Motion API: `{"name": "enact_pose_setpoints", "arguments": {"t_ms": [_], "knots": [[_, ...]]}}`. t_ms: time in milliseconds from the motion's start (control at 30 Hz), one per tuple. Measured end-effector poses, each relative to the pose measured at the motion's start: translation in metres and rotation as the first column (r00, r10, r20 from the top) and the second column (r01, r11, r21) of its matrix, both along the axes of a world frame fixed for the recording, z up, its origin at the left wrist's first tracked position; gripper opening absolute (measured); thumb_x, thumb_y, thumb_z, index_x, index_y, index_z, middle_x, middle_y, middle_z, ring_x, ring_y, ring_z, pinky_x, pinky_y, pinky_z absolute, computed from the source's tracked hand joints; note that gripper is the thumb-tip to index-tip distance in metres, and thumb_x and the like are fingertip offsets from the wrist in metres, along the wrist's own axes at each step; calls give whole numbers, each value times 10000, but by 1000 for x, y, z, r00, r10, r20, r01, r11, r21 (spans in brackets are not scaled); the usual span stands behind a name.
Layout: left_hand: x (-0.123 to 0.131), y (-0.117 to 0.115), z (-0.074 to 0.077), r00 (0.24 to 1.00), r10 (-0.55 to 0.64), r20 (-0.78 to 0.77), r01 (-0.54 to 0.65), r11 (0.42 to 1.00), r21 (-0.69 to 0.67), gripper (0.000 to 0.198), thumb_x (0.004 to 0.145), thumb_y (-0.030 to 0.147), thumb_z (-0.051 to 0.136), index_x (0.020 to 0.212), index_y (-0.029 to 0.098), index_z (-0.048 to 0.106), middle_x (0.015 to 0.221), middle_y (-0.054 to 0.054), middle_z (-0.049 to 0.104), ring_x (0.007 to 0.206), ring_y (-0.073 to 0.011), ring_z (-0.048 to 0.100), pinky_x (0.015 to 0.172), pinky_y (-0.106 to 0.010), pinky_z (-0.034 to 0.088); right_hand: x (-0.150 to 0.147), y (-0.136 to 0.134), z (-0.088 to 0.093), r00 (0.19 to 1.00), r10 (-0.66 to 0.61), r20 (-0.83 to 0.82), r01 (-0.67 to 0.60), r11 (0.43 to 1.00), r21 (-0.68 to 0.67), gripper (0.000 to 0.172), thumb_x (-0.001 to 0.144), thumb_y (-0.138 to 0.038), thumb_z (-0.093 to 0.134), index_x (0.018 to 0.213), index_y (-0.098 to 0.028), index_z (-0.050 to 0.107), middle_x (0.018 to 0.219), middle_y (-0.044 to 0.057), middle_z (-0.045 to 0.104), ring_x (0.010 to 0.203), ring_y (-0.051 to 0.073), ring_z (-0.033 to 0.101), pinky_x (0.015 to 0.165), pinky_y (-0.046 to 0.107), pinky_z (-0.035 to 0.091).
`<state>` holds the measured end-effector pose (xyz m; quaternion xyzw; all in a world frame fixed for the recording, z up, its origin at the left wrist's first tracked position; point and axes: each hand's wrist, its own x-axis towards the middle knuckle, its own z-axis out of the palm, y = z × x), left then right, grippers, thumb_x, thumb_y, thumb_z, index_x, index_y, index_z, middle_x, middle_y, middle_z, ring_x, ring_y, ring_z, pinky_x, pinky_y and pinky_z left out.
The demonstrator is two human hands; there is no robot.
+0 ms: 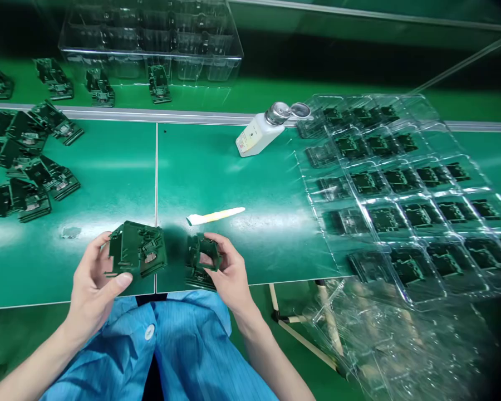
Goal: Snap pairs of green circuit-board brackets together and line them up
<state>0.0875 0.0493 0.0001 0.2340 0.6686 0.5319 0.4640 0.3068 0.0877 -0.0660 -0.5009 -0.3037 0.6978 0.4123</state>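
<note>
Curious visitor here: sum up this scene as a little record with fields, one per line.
Left hand: holds a green circuit board assembly
Right hand: holds a second green board assembly
Nearby: white and yellow strip
Rest: white dispenser bottle; clear plastic tray of green boards
Clothing: blue smock

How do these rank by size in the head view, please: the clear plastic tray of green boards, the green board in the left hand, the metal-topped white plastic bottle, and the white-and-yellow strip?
1. Clear plastic tray
2. Green circuit board, nearer the camera
3. White plastic bottle and white-and-yellow strip, too alike to rank
</note>
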Motion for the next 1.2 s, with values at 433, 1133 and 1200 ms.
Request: {"name": "enact_pose_setpoints", "arguments": {"t_ms": [433, 1133, 1200], "knots": [[7, -1, 3, 994, 59, 95, -46, 990, -135, 563, 574, 335, 933, 1079, 295, 687, 851, 44, 773, 875, -153, 757, 810, -198, 610, -11, 0, 24, 648, -311, -695, -185, 821, -540, 226, 889, -317, 568, 964, -144, 692, 770, -1, 655, 593, 27, 590, 566, 79, 523], [5, -1, -7, 998, -56, -37, 49, 983, -176, 600, 589, 355, 902, 1107, 243, 620, 1048, -27, 704, 980, -192, 685, 850, -278, 582, -26, 2, 34, 813, -362, -456, 137, 880, -454, 192, 830, -353, 648, 911, -179, 655, 803, 19, 668, 680, 123, 645, 630, 225, 568], [0, -1, -12, 977, -123, -172, 96, 983, -156, 628, 556, 355, 914, 1095, 240, 613, 1071, -35, 692, 984, -204, 681, 896, -321, 573, -25, 3, 23, 941, -294, -166, 269, 950, -157, 204, 871, -376, 635, 994, -214, 630, 880, 31, 675, 768, 162, 663, 697, 289, 584]]}}
